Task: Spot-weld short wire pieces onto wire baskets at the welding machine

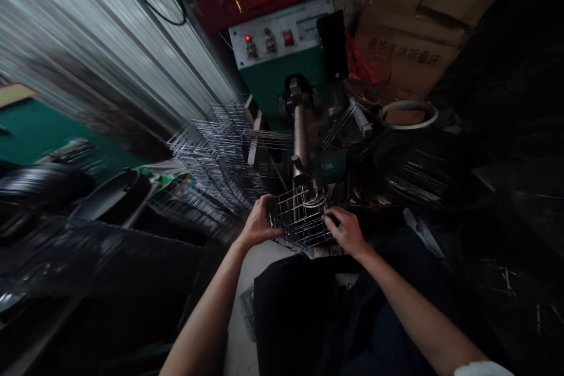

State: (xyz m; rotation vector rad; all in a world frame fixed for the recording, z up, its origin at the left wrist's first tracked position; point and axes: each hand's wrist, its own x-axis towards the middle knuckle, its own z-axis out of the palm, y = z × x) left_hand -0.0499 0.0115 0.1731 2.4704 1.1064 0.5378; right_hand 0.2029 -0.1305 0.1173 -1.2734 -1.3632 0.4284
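A small wire basket (pixel 304 218) is held between my hands, below the end of a metal machine arm (pixel 300 135). My left hand (pixel 261 224) grips the basket's left side, with thumb and fingers around its edge. On the right side, the fingers of my right hand (pixel 346 229) are closed on the wire near the rim. The lower end of the machine arm reaches down to the basket's wires; whether they touch cannot be made out.
Behind stands a green machine with a control panel (pixel 282 32) and a black phone-like slab (pixel 332 45). Stacked wire grids (pixel 215 153) rise at the left. A cardboard box (pixel 405 41) and a round metal ring (pixel 408 114) are at the right.
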